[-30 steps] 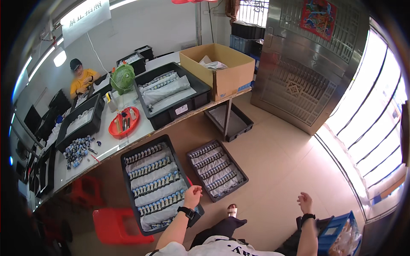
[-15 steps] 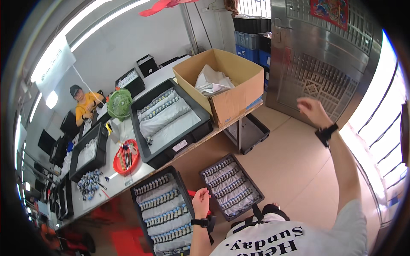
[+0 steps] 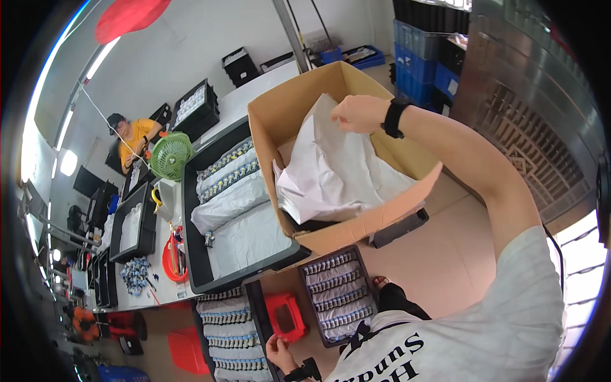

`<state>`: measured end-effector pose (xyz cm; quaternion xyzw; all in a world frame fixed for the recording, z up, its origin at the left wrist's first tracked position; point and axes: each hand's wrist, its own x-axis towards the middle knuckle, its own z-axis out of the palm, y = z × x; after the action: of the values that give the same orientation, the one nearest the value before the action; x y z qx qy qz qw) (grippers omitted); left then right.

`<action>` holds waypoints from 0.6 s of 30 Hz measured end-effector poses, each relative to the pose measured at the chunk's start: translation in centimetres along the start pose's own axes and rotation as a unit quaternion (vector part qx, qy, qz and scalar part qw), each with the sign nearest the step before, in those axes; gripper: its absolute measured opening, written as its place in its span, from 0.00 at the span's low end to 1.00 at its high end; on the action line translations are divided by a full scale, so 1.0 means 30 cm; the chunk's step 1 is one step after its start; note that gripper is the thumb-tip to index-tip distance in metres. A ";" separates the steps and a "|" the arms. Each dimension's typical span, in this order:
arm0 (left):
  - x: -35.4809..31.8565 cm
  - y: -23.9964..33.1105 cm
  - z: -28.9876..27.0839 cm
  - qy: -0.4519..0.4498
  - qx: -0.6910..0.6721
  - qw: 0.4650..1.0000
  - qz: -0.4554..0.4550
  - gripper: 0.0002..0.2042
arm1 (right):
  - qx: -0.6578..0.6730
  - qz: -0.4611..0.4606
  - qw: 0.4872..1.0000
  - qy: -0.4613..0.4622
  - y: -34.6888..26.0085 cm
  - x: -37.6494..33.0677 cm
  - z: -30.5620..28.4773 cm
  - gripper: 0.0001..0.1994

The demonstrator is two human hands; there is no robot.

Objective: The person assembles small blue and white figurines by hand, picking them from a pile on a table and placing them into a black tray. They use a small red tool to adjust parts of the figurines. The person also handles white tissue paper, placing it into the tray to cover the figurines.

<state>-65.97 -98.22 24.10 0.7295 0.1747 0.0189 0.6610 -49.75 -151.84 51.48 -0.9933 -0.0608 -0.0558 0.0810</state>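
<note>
In the cardboard box [image 3: 356, 237] lies a crumpled white sheet [image 3: 334, 162], rising to a peak near the far side. My right hand [image 3: 358, 114] reaches over the box with its fingers curled closed at the sheet's upper edge; the exact grip is partly hidden. Low at my side hangs my left hand [image 3: 280, 354], fingers curled in and nothing visible in them. It is beside a black crate [image 3: 259, 318] with rows of small figures and near a red stool [image 3: 286, 315].
Left of the box, a large black tray [image 3: 216, 280] holds white sheets and small figures. Another crate of figures [image 3: 340, 293] sits on the floor. A green fan [image 3: 170, 156], a red basket [image 3: 170, 260] and a seated person [image 3: 137, 137] are farther left. A metal door [image 3: 528, 121] stands right.
My right hand has swung left from near the door to the sheet in the box. The view has moved closer to the box. My left hand is lower, still curled.
</note>
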 end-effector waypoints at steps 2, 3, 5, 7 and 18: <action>-0.052 0.100 0.077 -0.009 0.034 0.999 0.014 0.09 | 0.001 -0.025 0.998 -0.052 0.074 0.143 0.111 0.15; -0.052 0.115 0.125 -0.012 0.062 0.998 0.020 0.09 | -0.002 -0.020 0.997 -0.075 0.114 0.200 0.179 0.16; -0.066 0.173 0.190 -0.012 0.124 0.992 0.031 0.08 | 0.031 -0.008 0.993 -0.109 0.155 0.279 0.314 0.20; -0.102 0.218 0.220 0.022 0.113 0.993 0.017 0.08 | 0.100 0.007 0.986 -0.130 0.162 0.305 0.440 0.27; -0.285 0.189 0.280 0.144 0.090 0.985 -0.033 0.08 | 0.112 0.018 0.977 -0.180 0.052 0.260 0.583 0.25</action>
<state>-70.53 -109.04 30.28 0.7694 0.2927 0.0858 0.5612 -40.10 -149.55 35.02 -0.9726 -0.0625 0.1324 0.1804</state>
